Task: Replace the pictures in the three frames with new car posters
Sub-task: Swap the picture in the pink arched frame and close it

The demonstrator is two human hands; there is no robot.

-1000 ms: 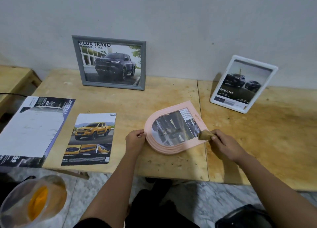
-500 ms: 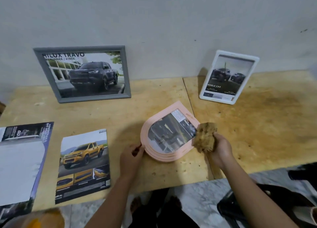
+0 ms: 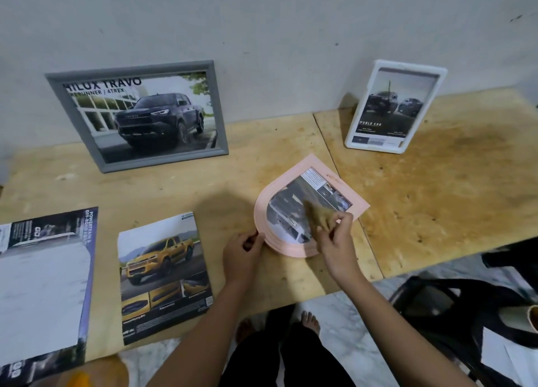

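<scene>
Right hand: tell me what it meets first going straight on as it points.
The right hand, pinching a brown cloth, points up-left across the picture in the pink frame; it would probably meet that frame's curved rim first, though height is unclear.

Taking the pink frame (image 3: 263, 212) as the dial's centre, bare table (image 3: 436, 197) opens widest from 2 to 4 o'clock. The white frame (image 3: 396, 107) stands at 1 o'clock and the grey frame (image 3: 136, 116) at 10 to 11, both by the wall (image 3: 291, 37), with a bare lane between them at 12. The yellow truck poster (image 3: 164, 279) lies flat at 8, the large brochure (image 3: 43, 284) beyond it. The left hand (image 3: 241, 255) blocks the rim at 7. The right hand (image 3: 334, 241), pinching a brown cloth (image 3: 317, 215), covers the frame from 5.
</scene>
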